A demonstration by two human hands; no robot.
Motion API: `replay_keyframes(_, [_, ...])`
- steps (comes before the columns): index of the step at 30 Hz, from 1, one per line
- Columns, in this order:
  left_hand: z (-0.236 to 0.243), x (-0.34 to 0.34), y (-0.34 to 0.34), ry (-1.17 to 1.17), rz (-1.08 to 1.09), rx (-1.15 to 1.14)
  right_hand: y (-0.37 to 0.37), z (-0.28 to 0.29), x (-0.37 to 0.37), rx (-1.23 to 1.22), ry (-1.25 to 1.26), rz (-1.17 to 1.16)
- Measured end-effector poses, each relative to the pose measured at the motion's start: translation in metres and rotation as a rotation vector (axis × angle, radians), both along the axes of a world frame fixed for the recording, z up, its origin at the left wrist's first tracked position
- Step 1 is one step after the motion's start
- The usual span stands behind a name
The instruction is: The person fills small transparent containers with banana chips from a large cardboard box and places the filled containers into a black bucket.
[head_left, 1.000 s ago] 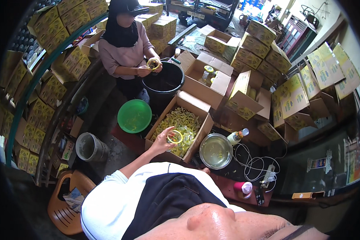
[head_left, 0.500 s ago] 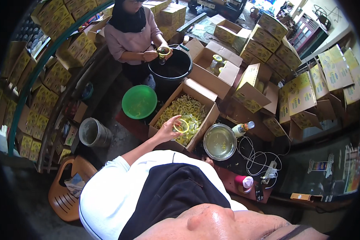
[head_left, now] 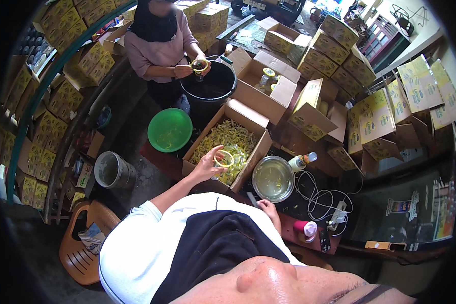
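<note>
My left hand (head_left: 204,168) is closed around a clear jar with a yellow rim (head_left: 232,158). It is over the near part of an open cardboard box (head_left: 260,156) full of small yellow-green pieces (head_left: 219,138), too small to name. Close to my body, my right hand (head_left: 270,211) grips a flat grey blade-like tool (head_left: 252,199); the sleeve hides part of that arm. Just beyond the tool stands a steel bowl (head_left: 291,178) with cloudy liquid and a few yellow bits in it.
Across from me a person (head_left: 159,50) holds a jar over a black bucket (head_left: 207,99). A green basin (head_left: 170,130) and grey bucket (head_left: 114,169) stand left. A bottle (head_left: 303,161), white cable (head_left: 316,197) and pink tumbler (head_left: 305,228) lie right. Cartons (head_left: 372,121) surround the area.
My right hand has come further into view with the grey tool. My left hand still holds the jar over the box. The whole view has shifted slightly.
</note>
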State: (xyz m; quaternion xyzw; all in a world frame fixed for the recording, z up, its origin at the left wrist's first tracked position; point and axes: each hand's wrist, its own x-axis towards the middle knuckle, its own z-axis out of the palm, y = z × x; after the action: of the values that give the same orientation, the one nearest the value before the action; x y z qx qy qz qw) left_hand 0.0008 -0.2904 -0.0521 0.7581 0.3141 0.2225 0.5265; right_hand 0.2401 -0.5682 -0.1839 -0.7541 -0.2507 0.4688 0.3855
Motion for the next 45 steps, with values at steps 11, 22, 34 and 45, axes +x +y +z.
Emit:
replay_keyframes(11, [0.007, 0.0, 0.004, -0.104, 0.094, 0.146, 0.066, -0.045, 0.051, 0.176, 0.209, -0.458])
replay_keyframes(22, [0.027, -0.007, 0.014, -0.136, 0.045, 0.37, 0.091, -0.039, 0.049, -0.069, -0.872, -0.202])
replay_keyframes(34, [0.038, 0.014, 0.006, -0.078, -0.024, 0.231, 0.129, 0.083, -0.006, 0.482, -0.51, -0.274])
replay_keyframes(45, [0.048, 0.019, -0.003, 0.085, 0.04, 0.699, 0.157, 0.172, -0.076, 0.662, -0.729, -0.116])
